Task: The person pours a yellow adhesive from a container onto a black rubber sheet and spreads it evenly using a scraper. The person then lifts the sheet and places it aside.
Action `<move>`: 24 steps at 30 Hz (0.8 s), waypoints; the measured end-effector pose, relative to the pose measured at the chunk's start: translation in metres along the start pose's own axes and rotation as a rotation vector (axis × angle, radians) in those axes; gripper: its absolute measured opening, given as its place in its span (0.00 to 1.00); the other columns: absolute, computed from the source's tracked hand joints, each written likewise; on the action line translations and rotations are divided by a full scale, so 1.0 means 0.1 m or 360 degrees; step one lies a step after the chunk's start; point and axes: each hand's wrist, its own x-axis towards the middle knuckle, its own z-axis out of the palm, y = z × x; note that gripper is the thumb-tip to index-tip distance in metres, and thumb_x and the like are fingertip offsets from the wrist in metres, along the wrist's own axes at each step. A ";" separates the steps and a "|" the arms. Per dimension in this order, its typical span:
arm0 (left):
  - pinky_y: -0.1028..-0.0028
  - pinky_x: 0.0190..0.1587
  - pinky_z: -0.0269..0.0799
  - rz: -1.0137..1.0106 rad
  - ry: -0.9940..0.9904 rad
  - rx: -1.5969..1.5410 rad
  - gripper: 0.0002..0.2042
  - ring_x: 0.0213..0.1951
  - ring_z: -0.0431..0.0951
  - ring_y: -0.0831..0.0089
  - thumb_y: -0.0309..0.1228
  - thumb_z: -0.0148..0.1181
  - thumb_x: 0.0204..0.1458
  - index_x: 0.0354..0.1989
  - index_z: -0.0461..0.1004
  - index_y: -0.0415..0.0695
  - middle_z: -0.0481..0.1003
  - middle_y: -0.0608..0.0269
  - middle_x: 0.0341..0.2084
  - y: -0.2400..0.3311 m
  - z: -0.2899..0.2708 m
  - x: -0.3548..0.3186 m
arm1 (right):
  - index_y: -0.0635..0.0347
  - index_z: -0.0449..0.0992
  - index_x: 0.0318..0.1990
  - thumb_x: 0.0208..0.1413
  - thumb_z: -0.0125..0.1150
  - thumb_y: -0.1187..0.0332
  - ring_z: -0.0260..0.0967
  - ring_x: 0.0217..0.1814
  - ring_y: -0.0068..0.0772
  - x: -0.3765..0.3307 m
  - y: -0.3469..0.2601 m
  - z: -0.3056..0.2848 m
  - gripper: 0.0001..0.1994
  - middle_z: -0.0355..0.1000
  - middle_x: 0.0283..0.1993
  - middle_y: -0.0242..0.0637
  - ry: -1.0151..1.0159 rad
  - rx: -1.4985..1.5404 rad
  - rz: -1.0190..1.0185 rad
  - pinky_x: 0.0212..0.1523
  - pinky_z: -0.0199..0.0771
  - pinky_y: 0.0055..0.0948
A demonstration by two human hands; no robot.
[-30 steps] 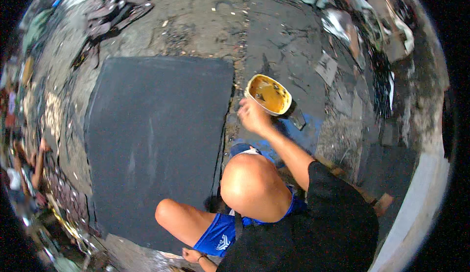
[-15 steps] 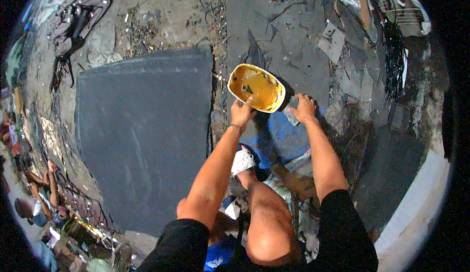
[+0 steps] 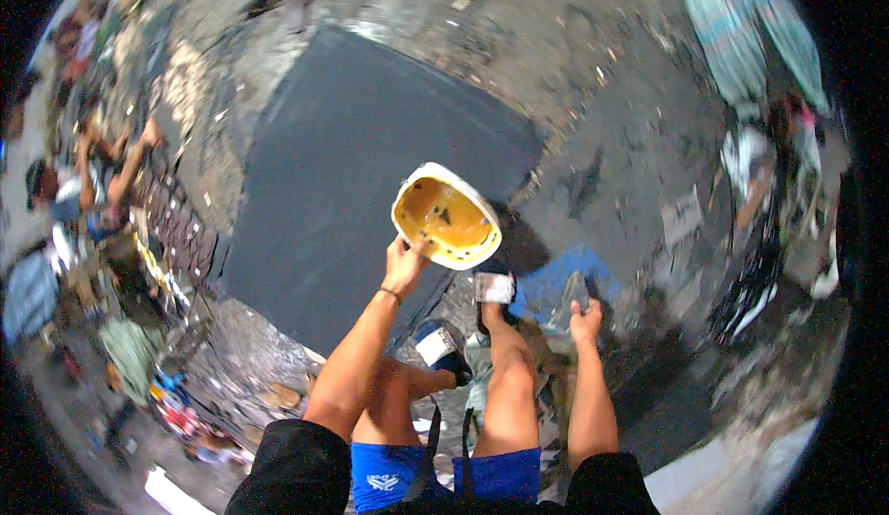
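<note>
My left hand (image 3: 405, 265) grips the near rim of a rounded white tub (image 3: 456, 217), its thumb over the edge. Amber-yellow stuff coats the tub's inside, with a few dark bits in it. The tub is up in the air above the near right part of a large dark grey sheet (image 3: 370, 135) lying on the ground. Lower and to the right, my right hand (image 3: 585, 322) is closed on a flat grey piece (image 3: 575, 291) that points away from me. Its exact kind is blurred.
My sandalled feet (image 3: 494, 287) stand near the sheet's near right edge. A blue patch (image 3: 574, 270) lies beyond my right hand. At the far left another person (image 3: 88, 182) sits among piled goods. Pale green cloth (image 3: 741, 33) lies at the far right.
My view has turned, so the sheet now appears tilted and farther right. The tub, still in my left hand, is now over the sheet. My right hand has drawn nearer to me with the grey piece.
</note>
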 end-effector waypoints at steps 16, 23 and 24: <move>0.55 0.55 0.75 -0.0084 0.1151 -0.1898 0.22 0.54 0.76 0.55 0.17 0.47 0.54 0.60 0.62 0.38 0.72 0.51 0.53 -1.14 -3.97 -0.37 | 0.65 0.78 0.46 0.59 0.62 0.53 0.72 0.43 0.26 -1.29 -6.09 3.39 0.21 0.78 0.40 0.37 -0.1136 -0.0324 -0.1101 0.45 0.71 0.32; 0.56 0.58 0.73 -0.0195 0.1215 -0.2466 0.21 0.54 0.73 0.54 0.20 0.54 0.53 0.57 0.65 0.37 0.70 0.51 0.54 -2.06 -3.74 -0.06 | 0.65 0.71 0.47 0.61 0.46 0.43 0.70 0.49 0.66 -1.58 -7.87 5.98 0.29 0.74 0.41 0.62 -0.1130 -0.1874 -0.2664 0.49 0.69 0.56; 0.56 0.58 0.73 -0.0255 0.1275 -0.2521 0.21 0.55 0.72 0.54 0.20 0.55 0.52 0.57 0.66 0.37 0.70 0.52 0.54 -2.08 -3.64 0.05 | 0.65 0.71 0.46 0.62 0.44 0.44 0.70 0.48 0.66 -1.49 -8.00 6.14 0.27 0.74 0.40 0.61 -0.1148 -0.2109 -0.2755 0.49 0.68 0.56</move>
